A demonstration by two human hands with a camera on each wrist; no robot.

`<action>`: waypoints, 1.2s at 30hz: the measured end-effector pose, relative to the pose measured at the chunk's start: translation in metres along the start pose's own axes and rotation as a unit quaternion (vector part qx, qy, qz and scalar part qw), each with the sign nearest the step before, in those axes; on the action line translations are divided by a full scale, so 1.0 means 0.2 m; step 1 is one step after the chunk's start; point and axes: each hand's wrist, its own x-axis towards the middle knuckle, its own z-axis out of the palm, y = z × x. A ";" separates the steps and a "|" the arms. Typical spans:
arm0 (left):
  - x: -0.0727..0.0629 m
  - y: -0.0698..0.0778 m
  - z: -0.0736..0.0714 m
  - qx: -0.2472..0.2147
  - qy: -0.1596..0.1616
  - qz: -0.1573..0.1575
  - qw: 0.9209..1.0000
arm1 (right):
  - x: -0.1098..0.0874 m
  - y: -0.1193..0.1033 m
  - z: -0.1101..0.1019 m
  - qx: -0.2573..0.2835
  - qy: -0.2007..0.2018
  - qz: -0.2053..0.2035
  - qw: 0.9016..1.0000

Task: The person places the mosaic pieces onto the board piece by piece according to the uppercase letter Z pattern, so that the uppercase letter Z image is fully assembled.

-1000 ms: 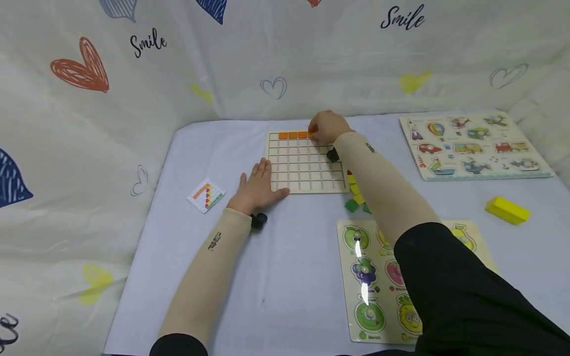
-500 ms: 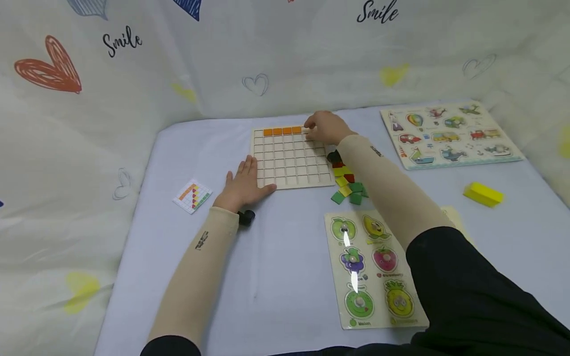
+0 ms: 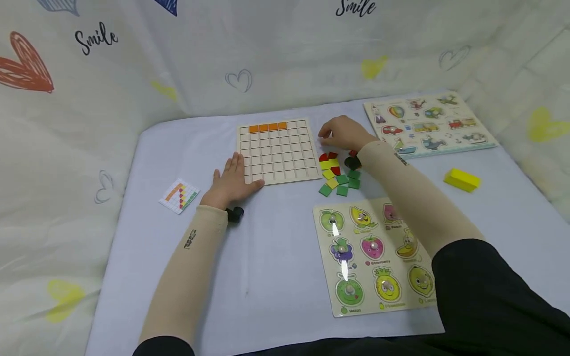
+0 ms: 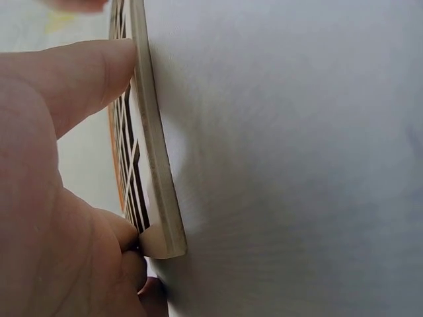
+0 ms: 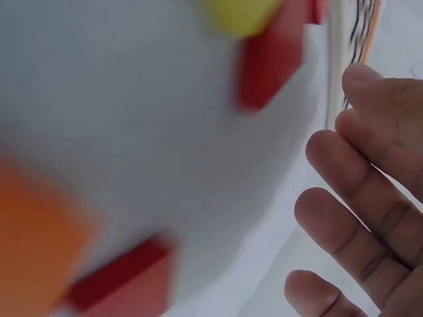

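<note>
- Four orange squares (image 3: 268,127) lie side by side in the top row of a wooden board (image 3: 280,158), near 11 o'clock, in the head view.
- The left hand (image 3: 231,184) rests at the board's 8 o'clock corner; its fingers are spread and flat, not clenched.
- The right hand (image 3: 346,132) is just past the board's side, between 2 and 3 o'clock. Its fingers are loosely bent and released.
- At 4 o'clock from the board lies a pile of red, yellow and green pieces (image 3: 335,170).
- A little picture card (image 3: 179,196) lies at 8 o'clock.
- A fruit puzzle (image 3: 404,277) is between 4 and 5 o'clock; a car and plane puzzle (image 3: 454,138) and a yellow block (image 3: 462,180) are near 3 o'clock.
- In the left wrist view, the thumb (image 4: 86,76) touches the board's edge, at 10 o'clock.
- In the right wrist view, loose fingers (image 5: 330,214) show at 3 to 4 o'clock. Red pieces (image 5: 271,63) are at 1 and 7 o'clock, and a blurry orange thing (image 5: 39,244) is at 8.
</note>
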 end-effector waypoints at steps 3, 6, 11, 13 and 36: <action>0.00 0.00 0.00 -0.001 -0.002 0.001 1.000 | -0.08 0.05 0.00 0.004 -0.019 0.017 1.000; 0.00 0.00 0.00 -0.003 -0.001 0.002 1.000 | -0.14 0.10 0.01 -0.006 -0.025 0.018 1.000; -0.01 0.00 0.00 -0.008 -0.002 0.001 1.000 | -0.25 0.15 0.01 -0.030 -0.022 0.004 0.999; -0.01 0.00 0.00 -0.009 -0.004 0.001 1.000 | -0.30 0.16 0.02 -0.032 -0.023 0.002 0.999; -0.02 0.02 -0.02 -0.016 -0.006 0.005 1.000 | -0.33 0.16 -0.02 -0.037 0.004 -0.031 0.999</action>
